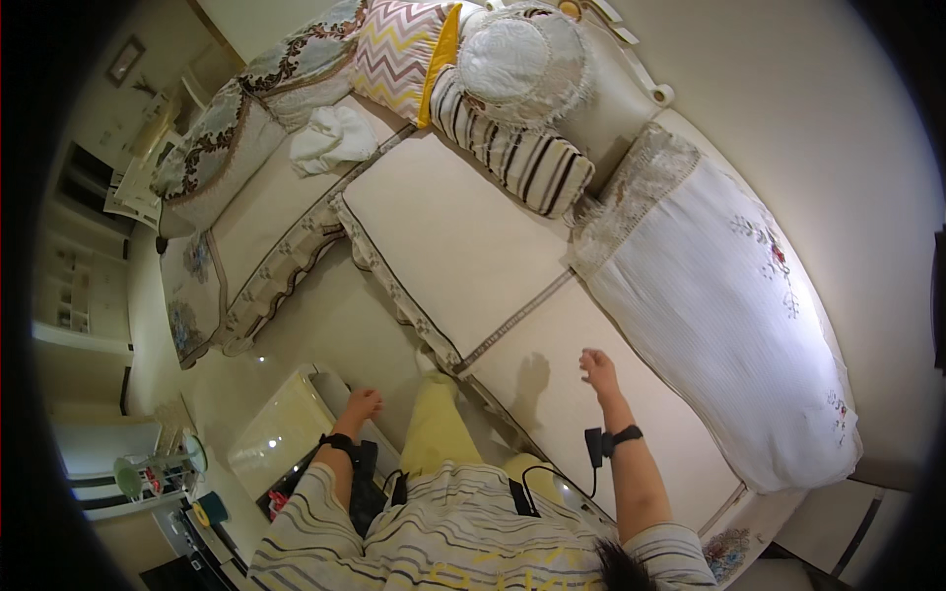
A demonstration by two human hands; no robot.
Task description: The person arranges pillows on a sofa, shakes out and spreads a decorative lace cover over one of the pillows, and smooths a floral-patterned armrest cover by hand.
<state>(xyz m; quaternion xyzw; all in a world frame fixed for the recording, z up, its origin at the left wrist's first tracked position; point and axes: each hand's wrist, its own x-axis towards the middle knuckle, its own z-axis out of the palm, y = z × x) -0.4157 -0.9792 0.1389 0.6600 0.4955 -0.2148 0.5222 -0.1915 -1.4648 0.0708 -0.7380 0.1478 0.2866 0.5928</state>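
Note:
My left hand (364,404) hangs beside the glossy coffee table, its fingers loosely curled and partly hidden; nothing shows in it. Over the seat of the cream sofa (458,214) is my right hand (597,368), fingers bent but apart, holding nothing, its shadow falling on the cushion. A white lace-edged cover (687,295) drapes the sofa back to the right. Further off lie a striped bolster (510,151), a round lace-trimmed cushion (510,59) and a zigzag-patterned pillow (399,55). On the other sofa section rests a crumpled white cloth (334,140).
The coffee table (284,428) stands close on the left. A ruffled skirt (406,310) edges the sofa seat by my legs. A rack with cups (159,473) is at the lower left, and white chairs (137,188) stand at the far left.

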